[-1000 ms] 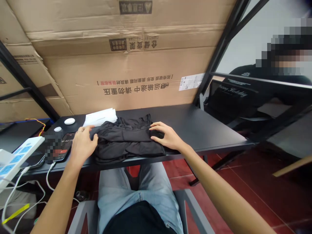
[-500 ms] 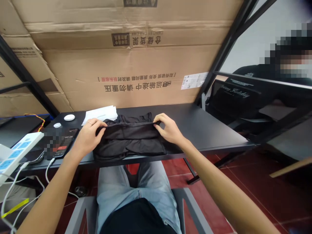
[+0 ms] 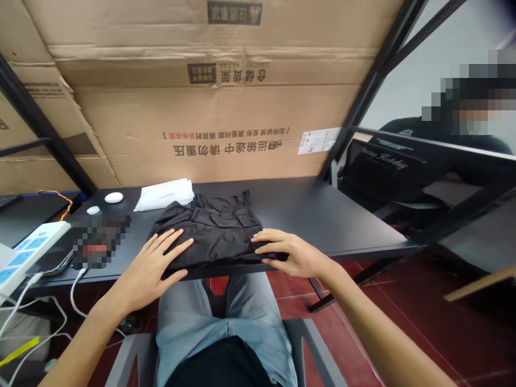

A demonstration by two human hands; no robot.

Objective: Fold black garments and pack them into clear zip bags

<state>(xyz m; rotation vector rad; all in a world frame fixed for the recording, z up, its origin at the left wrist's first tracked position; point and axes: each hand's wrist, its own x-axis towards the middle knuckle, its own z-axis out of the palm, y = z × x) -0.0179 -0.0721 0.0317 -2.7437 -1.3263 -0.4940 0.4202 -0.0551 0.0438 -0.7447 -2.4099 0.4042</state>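
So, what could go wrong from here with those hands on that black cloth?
The black garment lies right at the black table's front edge, so it could slip toward the lap under the right hand. The left hand is also near a white cable hanging off the table, which that arm might snag.

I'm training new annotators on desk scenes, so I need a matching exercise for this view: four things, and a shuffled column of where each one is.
Things:
1. Left hand
2. Right hand
3. Folded black garment
4. Stack of white paper

Places:
A. Behind the garment's left side
B. Fingers at the garment's right edge
C. On the black desk, between the hands
D. Spread on the garment's near left side

Pairs: 1-D, 2-B, 3-C, 4-A
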